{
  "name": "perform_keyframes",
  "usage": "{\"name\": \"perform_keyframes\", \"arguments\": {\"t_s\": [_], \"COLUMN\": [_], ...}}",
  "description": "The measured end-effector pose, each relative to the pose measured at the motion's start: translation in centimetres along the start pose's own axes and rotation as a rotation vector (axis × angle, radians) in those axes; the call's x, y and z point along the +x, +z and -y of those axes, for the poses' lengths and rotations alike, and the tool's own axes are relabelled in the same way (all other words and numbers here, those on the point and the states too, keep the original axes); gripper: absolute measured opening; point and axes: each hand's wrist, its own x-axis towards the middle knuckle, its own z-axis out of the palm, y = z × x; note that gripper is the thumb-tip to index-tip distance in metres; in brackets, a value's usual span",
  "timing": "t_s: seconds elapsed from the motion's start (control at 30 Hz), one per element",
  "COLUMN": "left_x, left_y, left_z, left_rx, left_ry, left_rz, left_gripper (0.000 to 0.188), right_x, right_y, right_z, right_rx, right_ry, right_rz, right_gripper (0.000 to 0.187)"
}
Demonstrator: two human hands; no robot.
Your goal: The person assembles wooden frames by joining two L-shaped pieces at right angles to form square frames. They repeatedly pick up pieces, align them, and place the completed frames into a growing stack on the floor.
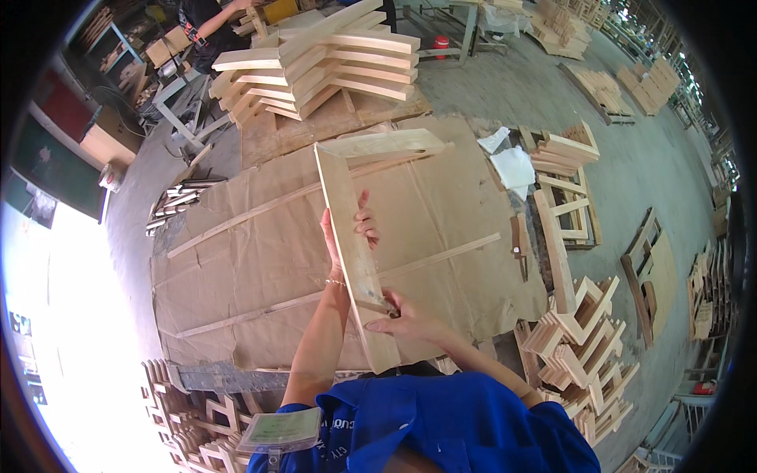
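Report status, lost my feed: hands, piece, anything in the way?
Left hand grips behind the L-shaped wooden frame piece; right hand pinches its lower edge. Piece held above the cardboard-covered table. Nothing between hands and piece.

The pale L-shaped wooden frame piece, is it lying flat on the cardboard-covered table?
No, the pale L-shaped wooden frame piece is raised above the cardboard-covered table, gripped by left hand and right hand.

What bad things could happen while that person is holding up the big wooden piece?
The long pale L-shaped wooden piece is held up over the brown cardboard-covered table. The left hand only supports it from behind and the right hand pinches low, so it might tip or slip. Its raw edges could give splinters.
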Motion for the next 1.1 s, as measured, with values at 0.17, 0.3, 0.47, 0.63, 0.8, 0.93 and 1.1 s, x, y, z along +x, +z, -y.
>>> {"name": "perform_keyframes", "arguments": {"t_s": [0.17, 0.3, 0.47, 0.63, 0.8, 0.93, 1.1], "left_x": [-1.3, -3.3, -4.1, -5.8, -10.4, -12.1, -13.8], "left_y": [0.0, -0.5, 3.6, 6.7, 6.9, 6.3, 7.8], "left_z": [0.4, -0.4, 0.6, -1.2, -4.2, -7.4, -11.0], "left_rx": [0.856, 1.132, 1.251, 1.332, 1.141, 0.943, 1.017], "left_ry": [0.15, 0.089, 0.172, 0.189, 0.221, 0.244, 0.296], "left_rz": [-0.634, -0.572, -0.525, -0.412, -0.42, -0.322, -0.477], "left_gripper": [0.046, 0.047, 0.042, 0.029, 0.04, 0.046, 0.042], "right_x": [-2.5, -4.6, -6.6, -3.1, 6.5, 18.3, 31.6], "right_y": [-4.6, -5.6, -7.4, -11.2, -10.4, -11.8, -11.9], "right_z": [0.0, 1.0, 1.8, 1.6, 11.9, 18.6, 27.6], "right_rx": [-0.093, -0.29, -0.509, -0.159, -0.106, -0.019, 0.095], "right_ry": [0.075, 0.169, 0.091, -0.255, -0.2, -0.323, -0.371], "right_rz": [-0.011, -0.011, -0.205, -0.495, -0.37, -0.366, -0.271], "right_gripper": [0.088, 0.07, 0.039, 0.03, 0.036, 0.04, 0.05]}}
